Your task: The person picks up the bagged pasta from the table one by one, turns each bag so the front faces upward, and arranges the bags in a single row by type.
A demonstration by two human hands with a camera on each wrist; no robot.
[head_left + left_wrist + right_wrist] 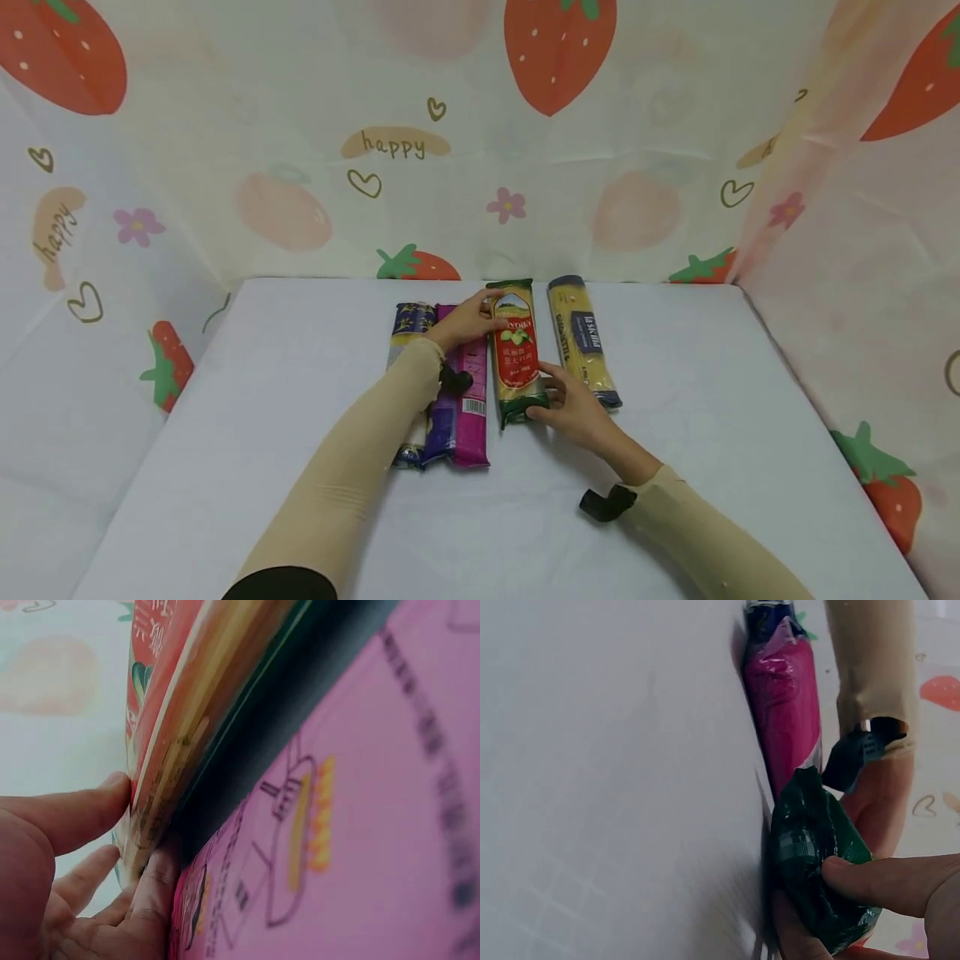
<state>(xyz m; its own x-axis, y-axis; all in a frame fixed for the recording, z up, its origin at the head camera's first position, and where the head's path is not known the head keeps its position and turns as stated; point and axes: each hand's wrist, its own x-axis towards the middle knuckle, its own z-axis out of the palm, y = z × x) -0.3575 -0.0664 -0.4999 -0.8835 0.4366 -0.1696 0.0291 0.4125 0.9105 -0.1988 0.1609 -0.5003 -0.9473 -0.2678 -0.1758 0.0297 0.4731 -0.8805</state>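
A spaghetti pack with a red label and green ends (516,354) lies between my hands in the head view. Near its upper left edge my left hand (467,321) grips it, thumb over the front and fingers at the side in the left wrist view. My right hand (577,408) holds the lower right corner; in the right wrist view the thumb presses the crumpled green end (802,832) and a finger reaches beneath. Just left lies a magenta and purple pack (471,417), partly covered by my left hand and wrist.
Left of the magenta pack is a blue and clear pasta pack (414,321), partly behind my left forearm. To the right lies a yellow spaghetti pack with dark blue ends (573,333). The white table (300,333) meets strawberry-printed cloth walls (285,125) at its back and sides.
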